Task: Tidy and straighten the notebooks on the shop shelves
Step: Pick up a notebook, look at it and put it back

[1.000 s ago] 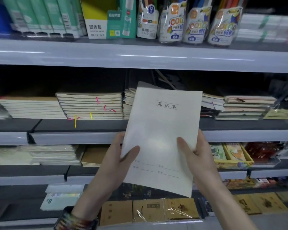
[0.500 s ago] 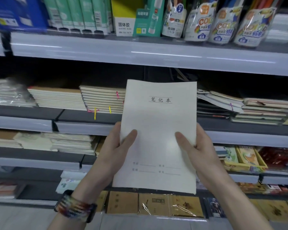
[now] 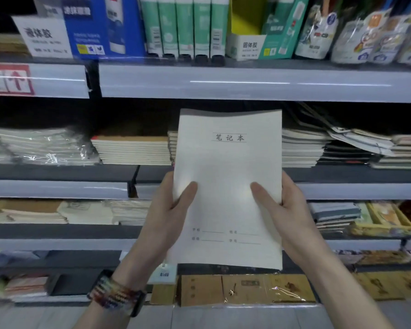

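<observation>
Holding the notebook point(image 3: 228, 176) upright, my left hand point(image 3: 166, 224) and right hand point(image 3: 292, 219) pinch its side edges. Both thumbs press the cover.

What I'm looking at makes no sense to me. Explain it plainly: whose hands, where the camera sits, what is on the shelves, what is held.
There is no machine here. These are a person's two bare hands, and the one picture comes from a wide-angle camera worn on that person's head, looking forward and down. That is why the arms reach in from the bottom.

The left hand, with a woven bracelet at its wrist, and the right hand grip a white notebook by its side edges, thumbs on the cover. It may be a thin stack.

Behind it, the middle shelf bears flat stacks of notebooks: a neat brown-topped stack, plastic-wrapped packs at the left, and an untidy pile at the right. The shelf above carries glue sticks.
</observation>
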`<action>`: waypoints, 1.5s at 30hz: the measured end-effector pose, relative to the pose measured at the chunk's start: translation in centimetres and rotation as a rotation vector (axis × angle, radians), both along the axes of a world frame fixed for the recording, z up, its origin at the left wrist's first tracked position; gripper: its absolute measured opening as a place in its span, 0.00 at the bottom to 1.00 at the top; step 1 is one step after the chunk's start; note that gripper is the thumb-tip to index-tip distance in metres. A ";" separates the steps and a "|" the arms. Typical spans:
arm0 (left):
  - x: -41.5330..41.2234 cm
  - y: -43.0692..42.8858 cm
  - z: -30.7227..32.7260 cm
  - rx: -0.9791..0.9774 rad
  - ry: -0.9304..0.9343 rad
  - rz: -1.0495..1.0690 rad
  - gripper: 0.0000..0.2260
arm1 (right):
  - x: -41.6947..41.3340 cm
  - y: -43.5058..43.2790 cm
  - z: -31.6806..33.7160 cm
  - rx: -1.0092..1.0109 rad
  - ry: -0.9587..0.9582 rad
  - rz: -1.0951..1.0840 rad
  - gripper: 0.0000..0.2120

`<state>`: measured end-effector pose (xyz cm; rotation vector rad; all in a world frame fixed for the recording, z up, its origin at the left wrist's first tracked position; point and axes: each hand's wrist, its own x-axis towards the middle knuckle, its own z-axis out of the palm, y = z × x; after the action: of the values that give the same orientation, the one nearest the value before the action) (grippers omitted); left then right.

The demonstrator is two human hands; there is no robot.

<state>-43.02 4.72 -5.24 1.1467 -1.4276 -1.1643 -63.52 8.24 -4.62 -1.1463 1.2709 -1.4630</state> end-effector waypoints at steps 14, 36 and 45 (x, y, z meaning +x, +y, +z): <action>10.5 -1.3 -1.1 0.042 -0.026 -0.112 0.13 | 11.5 1.4 -2.0 0.045 -0.068 -0.176 0.13; 12.8 8.9 -0.9 -0.002 0.018 -0.034 0.13 | 14.0 10.0 -1.4 0.042 0.020 -0.151 0.12; 16.3 11.0 -1.9 0.010 -0.009 0.046 0.16 | 17.3 10.8 -2.1 0.014 0.033 -0.087 0.12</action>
<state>-26.68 15.68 -7.13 1.1873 -1.3968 -1.1365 -46.19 19.00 -6.70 -1.1222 1.3671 -1.5013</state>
